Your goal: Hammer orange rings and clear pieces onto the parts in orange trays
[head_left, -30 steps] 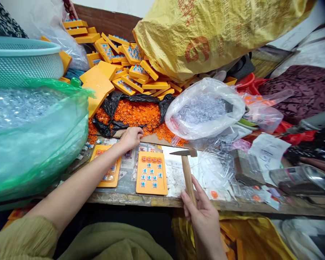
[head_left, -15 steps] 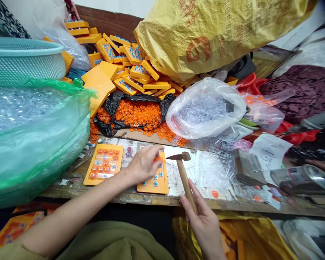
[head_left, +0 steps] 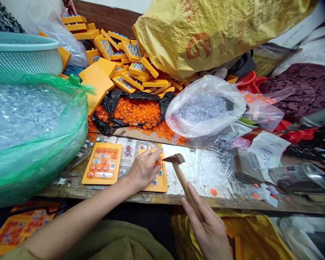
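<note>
My right hand point(head_left: 206, 220) grips the wooden handle of a small hammer point(head_left: 182, 173). The hammer's pointed metal head is beside my left fingertips. Over an orange panel point(head_left: 161, 186) with blue-and-white switches, my left hand point(head_left: 144, 168) is bent, its fingers closed at the panel's upper part; what they hold, if anything, is hidden. My left hand covers much of this panel. Another orange panel point(head_left: 101, 162), fitted with round orange buttons and clear bars, lies flat to the left.
Behind the panels, a black bag point(head_left: 104, 124) holds orange rings, and a white bag point(head_left: 206, 131) holds clear pieces. A green bag point(head_left: 56, 159) bulges over the left side. Orange cases point(head_left: 155, 83) are piled behind. A metal block point(head_left: 246, 166) stands right.
My left hand has come down lower over the panel, its fingers bent further. The hammer head has moved slightly left, closer to my left fingers. The view has shifted a little.
</note>
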`<state>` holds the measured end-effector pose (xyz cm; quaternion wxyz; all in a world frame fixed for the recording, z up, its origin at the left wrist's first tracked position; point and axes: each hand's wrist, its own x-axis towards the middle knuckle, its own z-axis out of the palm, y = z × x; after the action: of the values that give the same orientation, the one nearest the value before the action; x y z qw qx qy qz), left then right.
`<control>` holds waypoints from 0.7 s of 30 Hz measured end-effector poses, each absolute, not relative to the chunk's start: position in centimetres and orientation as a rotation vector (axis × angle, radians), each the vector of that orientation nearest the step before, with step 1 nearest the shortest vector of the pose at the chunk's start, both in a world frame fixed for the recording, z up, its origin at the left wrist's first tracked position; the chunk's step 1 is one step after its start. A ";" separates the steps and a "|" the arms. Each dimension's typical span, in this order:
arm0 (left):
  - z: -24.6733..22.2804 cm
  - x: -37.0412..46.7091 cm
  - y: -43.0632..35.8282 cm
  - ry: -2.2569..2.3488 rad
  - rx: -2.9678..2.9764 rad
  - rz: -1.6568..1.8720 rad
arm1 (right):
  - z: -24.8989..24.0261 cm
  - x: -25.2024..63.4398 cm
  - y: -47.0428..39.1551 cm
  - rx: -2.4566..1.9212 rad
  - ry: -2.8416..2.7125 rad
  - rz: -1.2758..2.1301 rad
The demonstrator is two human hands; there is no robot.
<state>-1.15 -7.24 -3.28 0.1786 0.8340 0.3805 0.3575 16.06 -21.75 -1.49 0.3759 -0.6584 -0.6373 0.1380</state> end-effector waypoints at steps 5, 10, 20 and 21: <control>-3.5 -0.9 -7.3 1.087 2.366 1.042 | -1.4 16.0 -21.9 -1.631 -1.628 0.279; -3.3 -0.6 -7.4 1.167 2.341 0.930 | -2.2 16.5 -21.9 -1.764 -1.728 0.333; -3.3 -0.7 -7.5 1.156 2.264 0.919 | -2.6 16.2 -22.0 -1.755 -1.653 0.429; -3.1 -0.9 -7.2 1.131 2.253 0.927 | -2.7 16.2 -22.0 -1.772 -1.606 0.465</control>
<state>-0.92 -7.19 -3.07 0.2258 0.8171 0.4101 0.3363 16.22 -21.98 -2.75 0.3455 -0.6824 -0.6188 0.1789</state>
